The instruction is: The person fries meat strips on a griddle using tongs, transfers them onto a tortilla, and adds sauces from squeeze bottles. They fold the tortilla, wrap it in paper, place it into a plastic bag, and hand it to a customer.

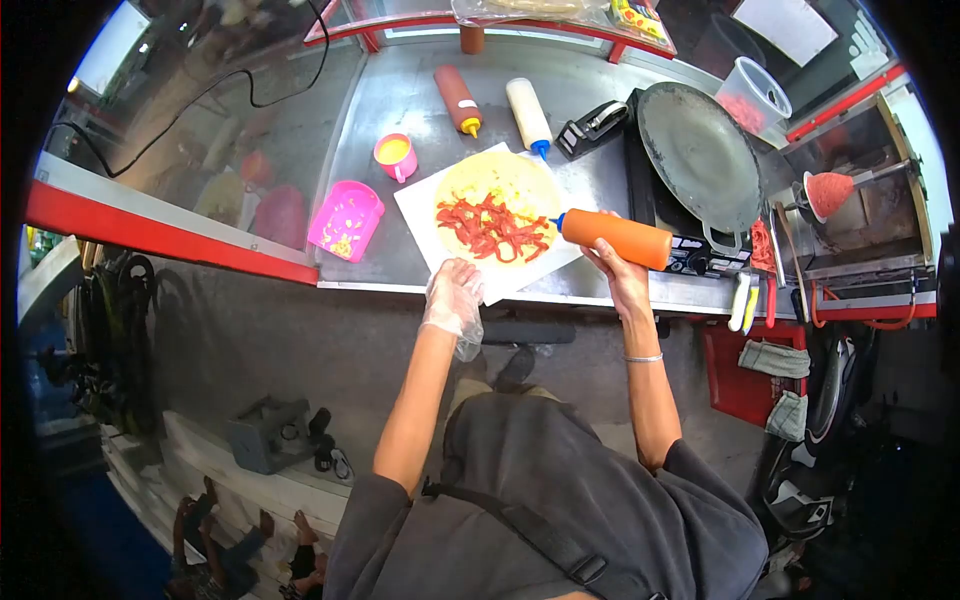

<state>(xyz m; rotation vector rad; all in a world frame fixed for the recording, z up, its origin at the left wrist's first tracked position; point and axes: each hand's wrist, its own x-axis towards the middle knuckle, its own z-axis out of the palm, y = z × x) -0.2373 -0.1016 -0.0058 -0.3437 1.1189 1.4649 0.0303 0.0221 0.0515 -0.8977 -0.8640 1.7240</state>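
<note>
My right hand [622,272] is wrapped round an orange squeeze bottle [620,240]. The bottle lies tilted nearly level, its blue nozzle pointing left at the right edge of a round flat crepe [462,182]. Red strips [490,228] and yellow crumbs cover much of the crepe, which rests on white paper [418,205]. In a clear plastic glove, my left hand [455,292] is at the paper's front edge, just below the crepe; its fingers look loosely extended with nothing in them. Whether they touch the paper is hard to see.
A pink tub [347,220] and pink cup [396,155] stand left. Behind are a red-brown bottle [456,97], a white bottle [528,112] and a tape dispenser [594,128]. Rightward sit a round pan [700,150] on a burner, knives [742,300] and a clear container [755,95].
</note>
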